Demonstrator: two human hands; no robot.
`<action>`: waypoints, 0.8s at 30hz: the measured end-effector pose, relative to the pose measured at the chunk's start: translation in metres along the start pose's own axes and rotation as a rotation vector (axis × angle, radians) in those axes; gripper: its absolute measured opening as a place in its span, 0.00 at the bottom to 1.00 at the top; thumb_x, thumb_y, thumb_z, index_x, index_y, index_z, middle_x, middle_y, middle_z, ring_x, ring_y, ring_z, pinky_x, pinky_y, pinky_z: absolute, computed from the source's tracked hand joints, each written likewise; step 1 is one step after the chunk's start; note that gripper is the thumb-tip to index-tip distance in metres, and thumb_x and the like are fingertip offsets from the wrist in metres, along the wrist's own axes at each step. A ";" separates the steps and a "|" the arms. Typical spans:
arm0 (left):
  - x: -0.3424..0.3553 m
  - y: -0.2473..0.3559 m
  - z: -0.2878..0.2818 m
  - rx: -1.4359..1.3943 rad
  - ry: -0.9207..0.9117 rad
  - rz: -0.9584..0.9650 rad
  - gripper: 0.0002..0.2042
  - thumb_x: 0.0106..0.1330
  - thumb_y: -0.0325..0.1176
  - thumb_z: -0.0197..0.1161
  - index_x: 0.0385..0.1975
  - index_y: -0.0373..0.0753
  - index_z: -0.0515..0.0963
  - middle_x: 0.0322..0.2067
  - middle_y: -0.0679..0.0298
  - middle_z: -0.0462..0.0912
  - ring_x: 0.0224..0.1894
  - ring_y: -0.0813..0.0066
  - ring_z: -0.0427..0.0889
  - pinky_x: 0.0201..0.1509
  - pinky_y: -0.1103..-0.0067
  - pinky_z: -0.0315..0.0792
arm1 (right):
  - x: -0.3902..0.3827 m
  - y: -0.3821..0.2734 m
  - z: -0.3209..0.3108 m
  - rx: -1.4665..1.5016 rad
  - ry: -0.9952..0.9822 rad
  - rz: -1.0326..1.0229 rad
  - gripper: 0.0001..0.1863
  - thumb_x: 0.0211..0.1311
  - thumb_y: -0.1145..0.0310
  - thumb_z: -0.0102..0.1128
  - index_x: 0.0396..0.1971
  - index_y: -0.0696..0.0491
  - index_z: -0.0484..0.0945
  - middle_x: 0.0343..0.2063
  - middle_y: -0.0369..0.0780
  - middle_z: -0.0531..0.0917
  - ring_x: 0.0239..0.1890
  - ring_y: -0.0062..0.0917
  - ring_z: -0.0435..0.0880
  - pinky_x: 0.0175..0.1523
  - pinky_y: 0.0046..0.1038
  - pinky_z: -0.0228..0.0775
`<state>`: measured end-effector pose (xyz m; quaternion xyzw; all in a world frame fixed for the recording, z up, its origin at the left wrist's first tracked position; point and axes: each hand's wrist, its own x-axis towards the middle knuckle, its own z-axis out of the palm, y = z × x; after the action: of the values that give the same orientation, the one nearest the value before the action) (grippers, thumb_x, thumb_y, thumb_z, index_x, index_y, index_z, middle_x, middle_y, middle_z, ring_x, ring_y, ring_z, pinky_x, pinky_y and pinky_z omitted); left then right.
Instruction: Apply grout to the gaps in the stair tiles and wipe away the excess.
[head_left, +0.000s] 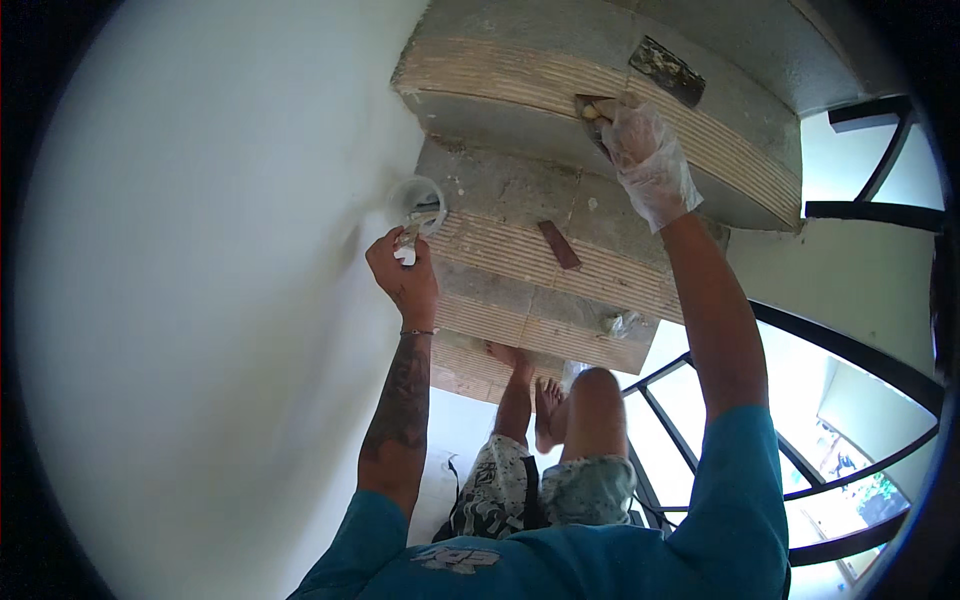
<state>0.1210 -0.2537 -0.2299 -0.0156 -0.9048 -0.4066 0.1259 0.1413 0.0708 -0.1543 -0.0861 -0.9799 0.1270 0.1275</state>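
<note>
My left hand (405,275) is bare and closed, its fingers pinching a thin pale piece at the mouth of a clear plastic cup (440,190) beside the white wall. A darker strip shows inside the cup; I cannot tell what it is. My right hand (645,155), in a loose clear plastic glove, reaches to the front edge of an upper step (500,75). It grips a dark brown flat piece (592,102) against the ribbed edge; the fingers partly cover it. A brown rectangular strip (558,245) lies on the step below.
A dark, blotched rectangular slab (667,71) rests on the upper step, beyond my right hand. Crumpled clear plastic (622,324) lies on a lower step. White wall (220,250) borders the stairs on the left, a black metal railing (850,345) on the right. My bare feet are on the lower steps.
</note>
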 end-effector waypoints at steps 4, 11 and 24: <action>-0.007 -0.010 0.016 -0.046 -0.035 -0.090 0.15 0.51 0.26 0.64 0.40 0.37 0.73 0.39 0.61 0.70 0.40 0.70 0.72 0.34 0.77 0.69 | -0.016 0.000 -0.012 0.451 0.033 0.047 0.14 0.56 0.73 0.51 0.43 0.50 0.73 0.37 0.40 0.76 0.39 0.33 0.76 0.42 0.29 0.70; -0.006 -0.029 0.031 -0.410 0.013 -0.323 0.15 0.58 0.27 0.60 0.43 0.33 0.68 0.39 0.59 0.73 0.36 0.69 0.77 0.35 0.81 0.74 | -0.034 0.022 -0.016 0.032 0.036 0.074 0.13 0.53 0.73 0.54 0.41 0.51 0.74 0.38 0.40 0.75 0.40 0.34 0.76 0.43 0.32 0.70; -0.003 -0.005 0.017 -0.766 -0.196 -0.822 0.10 0.66 0.32 0.47 0.38 0.32 0.71 0.34 0.58 0.78 0.37 0.69 0.80 0.41 0.77 0.76 | -0.034 0.050 0.008 0.075 0.238 -0.092 0.10 0.53 0.71 0.55 0.37 0.51 0.76 0.36 0.40 0.76 0.38 0.36 0.77 0.42 0.32 0.71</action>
<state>0.1190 -0.2441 -0.2454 0.2554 -0.6320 -0.7178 -0.1416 0.1782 0.1095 -0.1830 -0.0506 -0.9553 0.1466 0.2517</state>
